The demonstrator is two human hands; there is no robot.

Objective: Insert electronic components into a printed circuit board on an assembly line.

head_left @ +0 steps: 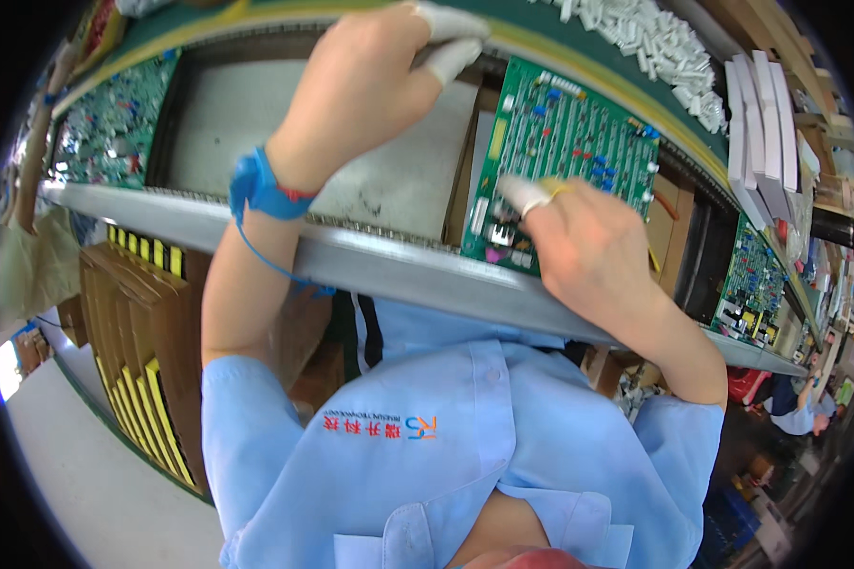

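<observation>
A green circuit board (579, 133), crowded with small parts, sits on the conveyor in front of me. Over its near left part is my right hand (588, 237), fingers curled and white-capped tips close to the board by a black-and-white component (502, 234). Whatever those fingertips hold, if anything, is hidden and smeared. My left hand (370, 85) reaches to the far rail, left of the board. Its white-capped thumb and forefinger close toward each other; I cannot make out anything between them. A blue wrist strap (256, 185) with a cord circles my left wrist.
White tubular parts (636, 43) lie heaped beyond the far rail. More circuit boards ride at the left (114, 123) and right (754, 275). The metal near rail (399, 261) runs before me. White slabs (759, 123) stand right; cardboard with yellow-edged strips (142, 332) stands lower left.
</observation>
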